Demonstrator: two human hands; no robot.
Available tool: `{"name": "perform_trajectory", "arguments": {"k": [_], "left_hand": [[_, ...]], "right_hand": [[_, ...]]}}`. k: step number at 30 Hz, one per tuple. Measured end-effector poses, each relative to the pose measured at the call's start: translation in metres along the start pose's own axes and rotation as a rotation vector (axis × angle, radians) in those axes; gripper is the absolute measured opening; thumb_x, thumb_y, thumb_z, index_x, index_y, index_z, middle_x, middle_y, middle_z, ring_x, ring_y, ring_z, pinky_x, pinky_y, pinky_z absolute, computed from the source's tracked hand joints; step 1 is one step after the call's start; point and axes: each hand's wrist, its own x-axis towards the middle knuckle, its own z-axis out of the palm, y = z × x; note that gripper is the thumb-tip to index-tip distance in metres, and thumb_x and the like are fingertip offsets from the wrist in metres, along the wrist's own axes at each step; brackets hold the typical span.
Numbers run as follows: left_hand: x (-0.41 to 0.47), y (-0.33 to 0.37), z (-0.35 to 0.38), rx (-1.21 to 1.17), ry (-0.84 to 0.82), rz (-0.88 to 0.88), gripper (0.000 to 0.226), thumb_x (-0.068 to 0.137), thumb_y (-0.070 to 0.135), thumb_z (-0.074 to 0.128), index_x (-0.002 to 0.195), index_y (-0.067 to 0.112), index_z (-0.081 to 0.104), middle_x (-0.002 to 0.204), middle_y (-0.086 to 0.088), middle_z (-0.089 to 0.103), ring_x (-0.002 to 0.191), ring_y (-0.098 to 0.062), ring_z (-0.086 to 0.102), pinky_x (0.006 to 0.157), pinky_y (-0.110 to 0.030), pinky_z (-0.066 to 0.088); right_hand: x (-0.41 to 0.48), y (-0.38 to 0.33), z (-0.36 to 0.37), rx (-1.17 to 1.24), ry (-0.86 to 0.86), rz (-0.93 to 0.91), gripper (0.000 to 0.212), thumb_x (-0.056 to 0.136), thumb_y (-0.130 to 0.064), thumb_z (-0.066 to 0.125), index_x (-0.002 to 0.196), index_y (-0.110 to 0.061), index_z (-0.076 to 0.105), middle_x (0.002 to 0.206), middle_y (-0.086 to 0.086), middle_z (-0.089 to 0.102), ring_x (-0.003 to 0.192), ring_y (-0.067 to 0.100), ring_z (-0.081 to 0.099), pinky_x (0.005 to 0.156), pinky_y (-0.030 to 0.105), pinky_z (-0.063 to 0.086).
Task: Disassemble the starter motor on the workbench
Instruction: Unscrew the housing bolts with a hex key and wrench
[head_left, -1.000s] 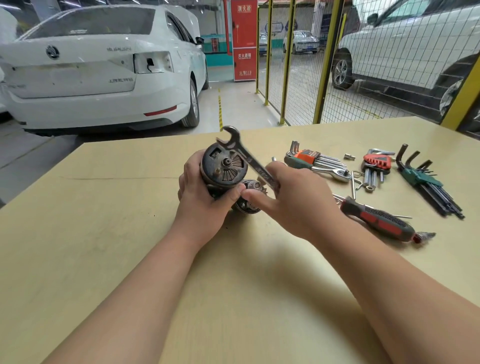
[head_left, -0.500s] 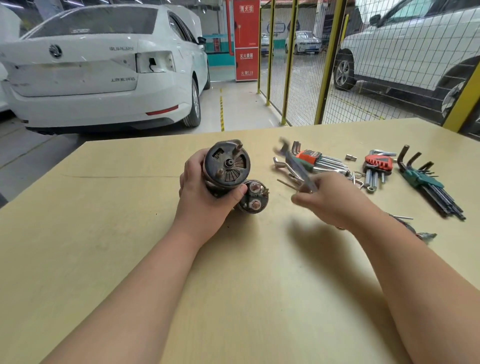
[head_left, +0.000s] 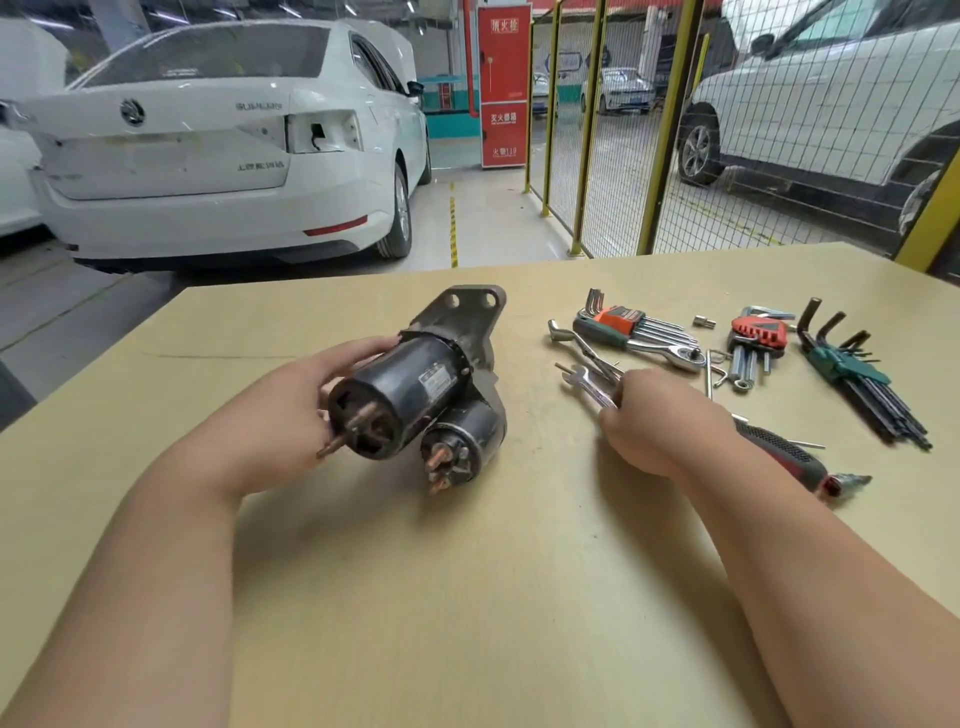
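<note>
Starter motor (head_left: 415, 387): largely assembled on workbench (head_left: 467, 597), left hand (head_left: 291, 410) gripping housing, right hand (head_left: 660, 421) gripping spanner (head_left: 589, 384); disassembly mostly outstanding.

One black cylindrical starter motor (head_left: 415, 395) sits gripped in the fingers (head_left: 363, 347) of your left hand (head_left: 280, 415). You have two silver steel spanners: an open-end spanner (head_left: 589, 383) pinched by the fingers (head_left: 613, 415) of your right hand (head_left: 660, 431), and a second spanner (head_left: 571, 338) just beyond them. Past those fingertips lie three hex key sets, in an orange holder (head_left: 618, 318), a red holder (head_left: 758, 332) and a green holder (head_left: 841, 366). There is also one chrome ratchet (head_left: 654, 349) and one small silver socket (head_left: 704, 322). One red-and-black-handled screwdriver (head_left: 784, 452) lies back behind those fingers.
</note>
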Motion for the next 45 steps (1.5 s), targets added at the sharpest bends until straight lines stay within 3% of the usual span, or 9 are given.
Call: {"name": "perform_trajectory", "arguments": {"k": [5,8,13,20,24,30,34,38,45], "left_hand": [[0.002,-0.006,-0.017,-0.496,0.480,-0.327,0.023,0.100,0.014,0.047,0.098,0.028,0.066,0.102,0.002,0.070,0.072,-0.010,0.072,0.057,-0.023,0.057],[0.004,-0.002,-0.007,-0.320,0.269,-0.391,0.022,0.093,0.040,0.058,0.109,0.027,0.064,0.092,0.014,0.069,0.075,-0.003,0.066,0.062,-0.020,0.049],[0.007,0.001,0.012,0.095,0.054,-0.514,0.081,0.072,0.070,0.063,0.139,0.030,0.041,0.118,0.013,0.056,0.089,-0.005,0.057,0.068,-0.025,0.040],[0.014,-0.020,0.012,0.061,0.023,-0.509,0.055,0.073,0.073,0.059,0.082,0.020,0.065,0.069,0.006,0.070,0.064,-0.012,0.065,0.055,-0.027,0.042],[0.015,-0.026,0.017,0.035,0.077,-0.318,0.036,0.072,0.059,0.072,0.096,0.034,0.064,0.084,0.016,0.069,0.077,-0.003,0.064,0.063,-0.024,0.044],[0.024,-0.014,0.020,0.083,0.069,-0.036,0.031,0.081,0.050,0.069,0.107,0.033,0.069,0.090,0.013,0.069,0.087,-0.010,0.061,0.073,-0.020,0.046],[0.023,-0.005,0.030,0.101,0.068,-0.190,0.072,0.082,0.074,0.047,0.135,0.027,0.053,0.128,0.004,0.061,0.115,-0.017,0.055,0.088,-0.027,0.041],[0.031,0.025,0.052,0.113,0.154,-0.268,0.096,0.076,0.081,0.023,0.152,0.023,0.021,0.149,-0.007,0.043,0.134,-0.033,0.038,0.108,-0.047,0.033],[0.035,0.044,0.056,0.115,0.246,-0.285,0.034,0.085,0.065,0.036,0.085,0.036,0.055,0.086,0.009,0.068,0.081,-0.018,0.062,0.080,-0.039,0.052]], "right_hand": [[-0.003,-0.001,0.000,-0.048,-0.001,-0.007,0.007,0.087,-0.025,0.045,0.084,-0.021,0.049,0.075,-0.002,0.048,0.078,0.026,0.052,0.065,0.031,0.035],[-0.003,-0.002,0.001,-0.086,0.000,0.002,0.010,0.087,-0.024,0.046,0.077,-0.021,0.046,0.072,-0.003,0.046,0.074,0.025,0.051,0.065,0.031,0.035],[-0.002,0.000,0.001,-0.102,0.011,0.021,0.007,0.085,-0.024,0.045,0.079,-0.022,0.049,0.075,-0.004,0.051,0.073,0.023,0.053,0.063,0.030,0.036],[-0.012,-0.026,-0.001,0.074,0.278,-0.222,0.023,0.091,-0.034,0.048,0.107,-0.021,0.059,0.107,0.001,0.060,0.100,0.024,0.055,0.077,0.034,0.045],[-0.025,-0.053,0.005,0.548,0.100,-0.323,0.017,0.093,-0.025,0.048,0.101,-0.023,0.064,0.095,-0.004,0.067,0.087,0.016,0.059,0.072,0.027,0.042],[-0.016,-0.036,0.005,0.532,0.154,-0.267,0.015,0.092,-0.025,0.048,0.100,-0.027,0.062,0.080,-0.017,0.059,0.081,0.013,0.057,0.064,0.024,0.037],[-0.013,-0.041,0.008,0.681,0.015,-0.228,0.045,0.096,-0.040,0.040,0.138,-0.021,0.042,0.129,-0.005,0.056,0.115,0.015,0.053,0.092,0.026,0.034],[-0.015,-0.063,0.004,1.019,-0.095,-0.199,0.034,0.094,-0.040,0.045,0.119,-0.018,0.052,0.113,0.003,0.065,0.105,0.019,0.058,0.094,0.044,0.044],[-0.024,-0.046,-0.002,0.847,-0.118,-0.388,0.027,0.091,-0.028,0.052,0.117,-0.023,0.053,0.105,-0.014,0.067,0.089,0.011,0.060,0.073,0.021,0.044]]}}
